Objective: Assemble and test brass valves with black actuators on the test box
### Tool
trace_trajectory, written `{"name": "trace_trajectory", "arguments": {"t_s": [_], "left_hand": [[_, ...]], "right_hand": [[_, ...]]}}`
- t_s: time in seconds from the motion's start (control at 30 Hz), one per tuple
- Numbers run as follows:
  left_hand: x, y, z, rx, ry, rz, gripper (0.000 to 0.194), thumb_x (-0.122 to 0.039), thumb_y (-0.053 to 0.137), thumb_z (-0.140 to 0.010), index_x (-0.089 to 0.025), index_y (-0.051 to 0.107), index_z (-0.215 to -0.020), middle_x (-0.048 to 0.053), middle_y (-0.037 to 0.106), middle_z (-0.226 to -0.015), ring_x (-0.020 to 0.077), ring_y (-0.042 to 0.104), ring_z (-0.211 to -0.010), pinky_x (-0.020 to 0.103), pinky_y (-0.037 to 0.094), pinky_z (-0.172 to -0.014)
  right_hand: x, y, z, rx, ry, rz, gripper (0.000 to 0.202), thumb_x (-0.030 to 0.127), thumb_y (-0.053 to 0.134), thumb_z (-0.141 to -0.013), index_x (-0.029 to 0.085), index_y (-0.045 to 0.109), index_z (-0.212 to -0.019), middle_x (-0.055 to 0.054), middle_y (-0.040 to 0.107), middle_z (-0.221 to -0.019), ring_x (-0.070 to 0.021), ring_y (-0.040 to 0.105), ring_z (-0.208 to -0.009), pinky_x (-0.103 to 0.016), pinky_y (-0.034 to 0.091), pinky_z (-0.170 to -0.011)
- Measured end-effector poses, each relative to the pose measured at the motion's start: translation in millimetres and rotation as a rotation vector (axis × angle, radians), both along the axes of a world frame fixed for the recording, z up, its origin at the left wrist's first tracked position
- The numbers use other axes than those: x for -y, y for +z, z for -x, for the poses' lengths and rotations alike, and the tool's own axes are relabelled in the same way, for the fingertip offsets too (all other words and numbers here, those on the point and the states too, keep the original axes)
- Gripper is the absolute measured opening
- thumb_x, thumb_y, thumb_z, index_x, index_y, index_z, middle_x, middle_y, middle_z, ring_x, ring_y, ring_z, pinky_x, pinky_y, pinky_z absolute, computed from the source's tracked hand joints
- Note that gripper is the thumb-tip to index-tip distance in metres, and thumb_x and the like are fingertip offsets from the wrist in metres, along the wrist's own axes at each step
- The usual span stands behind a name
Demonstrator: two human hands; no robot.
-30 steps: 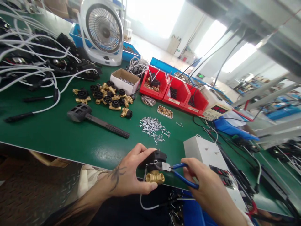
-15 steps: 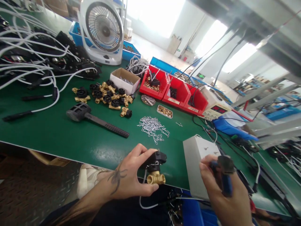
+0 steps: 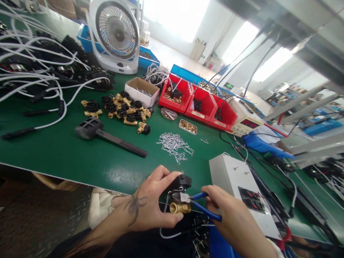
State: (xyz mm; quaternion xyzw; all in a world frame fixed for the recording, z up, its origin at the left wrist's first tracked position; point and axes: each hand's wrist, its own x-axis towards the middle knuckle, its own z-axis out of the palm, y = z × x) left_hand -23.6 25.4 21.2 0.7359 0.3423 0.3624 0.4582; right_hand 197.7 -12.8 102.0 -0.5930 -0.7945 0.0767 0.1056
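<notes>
Brass parts (image 3: 188,126) in tray (image 3: 196,129) beyond pliers (image 3: 199,206)

A: Upper left?
B: White fan (image 3: 118,36), standing; blue bin (image 3: 84,40) partly behind it.
A: Left of centre?
B: Black mallet (image 3: 120,142), lying flat, head leftward.
A: Right of centre?
B: Pale instrument (image 3: 238,118), red digits lit, beside red bins (image 3: 199,114). Green sign (image 3: 229,85) beyond, upper right.
A: Lower right?
B: Pale grey box (image 3: 224,175), black panel (image 3: 252,199) on it.

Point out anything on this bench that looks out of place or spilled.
A few wire clips lie apart, to the right of the main clip pile, so they look strayed. Nothing looks plainly damaged.
</notes>
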Motion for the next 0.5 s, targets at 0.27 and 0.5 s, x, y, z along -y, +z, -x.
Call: {"name": "trace_trajectory", "arguments": {"t_s": [0.27, 0.5], "left_hand": [[1.5, 2.9, 1.3, 0.007, 0.012, 0.025, 0.070, -0.021, 0.075, -0.063, -0.031, 0.053, -0.128, 0.001, 0.048, -0.106, 0.0205, 0.057, -0.094, 0.037, 0.052, -0.086], [11.9, -0.9, -4.4, 0.030, 0.064, 0.088, 0.069, -0.021, 0.072, -0.070, -0.028, 0.042, -0.133, 0.004, 0.049, -0.121, 0.0223, 0.054, -0.110, 0.040, 0.049, -0.098]], "right_hand": [[1.0, -5.2, -3.6, -0.032, -0.086, -0.015, 0.015, 0.016, 0.047, -0.082, 0.023, 0.060, -0.084, 0.000, 0.067, -0.067, -0.0160, 0.062, -0.052, -0.024, 0.045, -0.046], [-3.4, -1.4, 5.8, -0.401, -0.069, 0.281, 0.042, 0.036, 0.063, -0.087, 0.027, 0.059, -0.128, -0.002, 0.069, -0.091, -0.0200, 0.068, -0.087, -0.029, 0.057, -0.072]]}}
